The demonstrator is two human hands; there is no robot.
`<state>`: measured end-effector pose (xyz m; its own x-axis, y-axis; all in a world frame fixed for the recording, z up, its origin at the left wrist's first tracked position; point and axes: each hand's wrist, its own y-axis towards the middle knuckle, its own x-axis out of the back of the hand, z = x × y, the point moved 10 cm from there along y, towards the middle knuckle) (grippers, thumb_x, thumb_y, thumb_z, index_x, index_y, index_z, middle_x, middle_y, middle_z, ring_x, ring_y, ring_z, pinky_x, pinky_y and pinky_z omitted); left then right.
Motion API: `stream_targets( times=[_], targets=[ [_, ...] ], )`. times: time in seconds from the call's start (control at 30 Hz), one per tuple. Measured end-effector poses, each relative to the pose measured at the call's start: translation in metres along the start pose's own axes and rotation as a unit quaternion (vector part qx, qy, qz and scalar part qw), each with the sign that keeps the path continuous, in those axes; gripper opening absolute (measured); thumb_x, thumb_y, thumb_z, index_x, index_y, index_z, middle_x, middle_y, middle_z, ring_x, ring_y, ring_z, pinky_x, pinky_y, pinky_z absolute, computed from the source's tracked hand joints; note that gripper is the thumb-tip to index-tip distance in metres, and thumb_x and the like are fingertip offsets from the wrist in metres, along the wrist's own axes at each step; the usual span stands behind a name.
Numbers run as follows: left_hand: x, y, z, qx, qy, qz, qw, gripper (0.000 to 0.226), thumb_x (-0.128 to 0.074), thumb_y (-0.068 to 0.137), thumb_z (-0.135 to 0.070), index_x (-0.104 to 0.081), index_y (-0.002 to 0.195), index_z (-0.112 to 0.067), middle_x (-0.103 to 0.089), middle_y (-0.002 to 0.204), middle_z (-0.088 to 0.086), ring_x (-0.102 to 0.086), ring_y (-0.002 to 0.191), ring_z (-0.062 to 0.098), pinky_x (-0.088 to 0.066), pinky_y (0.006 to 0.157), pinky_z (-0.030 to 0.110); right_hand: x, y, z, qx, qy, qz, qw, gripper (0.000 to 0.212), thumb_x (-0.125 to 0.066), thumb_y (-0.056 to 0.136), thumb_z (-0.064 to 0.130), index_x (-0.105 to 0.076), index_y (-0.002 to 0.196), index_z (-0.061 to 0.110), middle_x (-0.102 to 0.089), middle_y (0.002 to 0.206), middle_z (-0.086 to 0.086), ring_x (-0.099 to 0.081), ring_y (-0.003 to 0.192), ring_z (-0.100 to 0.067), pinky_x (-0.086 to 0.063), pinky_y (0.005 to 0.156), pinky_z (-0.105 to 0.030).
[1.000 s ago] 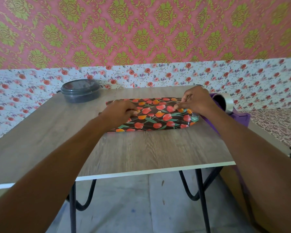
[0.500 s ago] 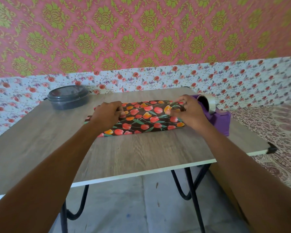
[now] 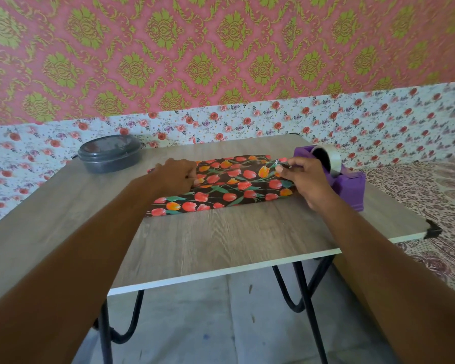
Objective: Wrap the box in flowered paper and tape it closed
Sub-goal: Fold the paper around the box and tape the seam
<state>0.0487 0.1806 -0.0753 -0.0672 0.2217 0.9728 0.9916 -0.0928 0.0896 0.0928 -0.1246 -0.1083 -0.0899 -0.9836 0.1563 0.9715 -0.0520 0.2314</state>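
The box lies hidden inside dark flowered paper [image 3: 237, 185] with red and orange tulips, in the middle of the table. My left hand [image 3: 175, 176] rests on the paper's left part with curled fingers that hold the fold down. My right hand [image 3: 304, 177] is at the paper's right end and pinches a small shiny strip of clear tape [image 3: 277, 164] between thumb and fingers, just above the paper. A purple tape dispenser [image 3: 348, 183] with a clear tape roll [image 3: 327, 158] stands right behind that hand.
The wooden table [image 3: 221, 240] has a white front edge and black hairpin legs. A dark grey lidded container [image 3: 108, 156] sits at its back left. Flowered wall covering runs behind, and a patterned surface lies to the right.
My right hand has drawn slightly right along the paper, and a glinting tape strip shows between its fingers. My left hand stays on the paper's left part. The view shifted.
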Motion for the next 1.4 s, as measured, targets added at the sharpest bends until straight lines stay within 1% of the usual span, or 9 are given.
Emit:
stream_targets(
  times=[0.1, 0.17, 0.3, 0.5, 0.6, 0.8, 1.03, 1.2, 1.4],
  targets=[
    [0.008, 0.004, 0.009, 0.026, 0.039, -0.012, 0.999, 0.012, -0.053, 0.098, -0.027, -0.058, 0.087, -0.027, -0.058, 0.127, -0.005, -0.037, 0.131, 0.032, -0.022, 0.107, 0.059, -0.003, 0.001, 0.006, 0.016, -0.032, -0.02, 0.999, 0.018, -0.081, 0.086, 0.011, -0.065, 0.082, 0.017, -0.072, 0.088, -0.008, -0.07, 0.083, -0.017, -0.059, 0.089, -0.042],
    [0.008, 0.008, 0.017, 0.037, -0.007, -0.005, 0.999, 0.018, -0.059, 0.095, -0.025, -0.055, 0.078, -0.027, -0.057, 0.135, -0.001, -0.044, 0.129, 0.032, -0.026, 0.109, 0.058, -0.004, 0.002, 0.015, 0.043, -0.101, -0.035, 0.993, 0.017, -0.08, 0.085, 0.009, -0.066, 0.081, 0.017, -0.072, 0.083, -0.001, -0.069, 0.08, -0.012, -0.058, 0.082, -0.036],
    [-0.001, 0.013, 0.02, 0.016, -0.111, 0.032, 0.993, 0.021, -0.069, 0.093, -0.016, -0.06, 0.074, -0.015, -0.069, 0.103, 0.014, -0.061, 0.101, 0.03, -0.045, 0.082, 0.035, -0.015, 0.0, 0.045, 0.133, -0.204, -0.054, 0.968, 0.02, -0.067, 0.084, -0.003, -0.069, 0.102, 0.008, -0.071, 0.102, -0.003, -0.065, 0.097, -0.013, -0.054, 0.087, -0.031],
    [0.009, 0.01, 0.007, -0.038, -0.132, 0.008, 0.991, 0.01, -0.07, 0.091, -0.005, -0.067, 0.086, 0.004, -0.06, 0.111, 0.021, -0.052, 0.086, 0.01, -0.038, 0.082, 0.021, -0.08, 0.012, 0.057, 0.171, -0.351, 0.128, 0.912, 0.015, -0.072, 0.089, 0.048, -0.074, 0.084, 0.034, -0.058, 0.114, 0.005, -0.052, 0.115, -0.02, -0.044, 0.096, -0.049],
    [0.009, 0.012, 0.009, -0.043, -0.124, 0.005, 0.991, 0.007, -0.064, 0.095, -0.007, -0.067, 0.091, -0.002, -0.048, 0.117, 0.008, -0.043, 0.085, 0.003, -0.032, 0.089, 0.027, -0.098, 0.017, 0.052, 0.144, -0.411, 0.193, 0.879, 0.018, -0.079, 0.085, 0.039, -0.07, 0.07, 0.036, -0.051, 0.113, 0.004, -0.048, 0.116, -0.027, -0.042, 0.098, -0.059],
    [0.0, 0.021, 0.02, -0.045, -0.101, 0.072, 0.991, 0.024, -0.073, 0.09, -0.036, -0.066, 0.084, -0.014, -0.068, 0.088, 0.003, -0.06, 0.088, 0.016, -0.033, 0.109, 0.05, -0.113, 0.023, 0.061, 0.144, -0.43, 0.253, 0.855, 0.019, -0.07, 0.083, 0.006, -0.074, 0.074, 0.022, -0.044, 0.126, 0.002, -0.036, 0.129, -0.025, -0.032, 0.109, -0.065],
    [-0.001, 0.023, 0.013, -0.078, -0.149, 0.093, 0.981, 0.019, -0.074, 0.089, -0.029, -0.067, 0.076, -0.017, -0.062, 0.072, -0.013, -0.057, 0.082, 0.01, -0.042, 0.092, 0.04, -0.128, 0.023, 0.064, 0.145, -0.42, 0.332, 0.832, 0.003, -0.072, 0.089, 0.005, -0.072, 0.086, 0.006, -0.041, 0.148, -0.003, -0.03, 0.144, -0.024, -0.032, 0.11, -0.047],
    [0.001, 0.023, 0.011, -0.088, -0.166, 0.083, 0.979, 0.017, -0.073, 0.09, -0.025, -0.067, 0.078, -0.015, -0.064, 0.076, -0.008, -0.057, 0.082, 0.007, -0.038, 0.079, 0.029, -0.139, 0.031, 0.062, 0.128, -0.424, 0.383, 0.81, 0.013, -0.07, 0.086, 0.0, -0.067, 0.076, 0.008, -0.067, 0.103, -0.01, -0.062, 0.103, -0.019, -0.044, 0.105, -0.057],
    [0.003, 0.023, 0.009, -0.094, -0.183, 0.076, 0.976, 0.016, -0.074, 0.089, -0.021, -0.069, 0.083, -0.007, -0.065, 0.081, 0.0, -0.058, 0.086, 0.012, -0.038, 0.084, 0.032, -0.138, 0.034, 0.062, 0.104, -0.426, 0.406, 0.802, 0.01, -0.075, 0.089, 0.01, -0.073, 0.08, 0.014, -0.07, 0.115, -0.002, -0.055, 0.119, -0.022, -0.028, 0.106, -0.044]
  ],
)
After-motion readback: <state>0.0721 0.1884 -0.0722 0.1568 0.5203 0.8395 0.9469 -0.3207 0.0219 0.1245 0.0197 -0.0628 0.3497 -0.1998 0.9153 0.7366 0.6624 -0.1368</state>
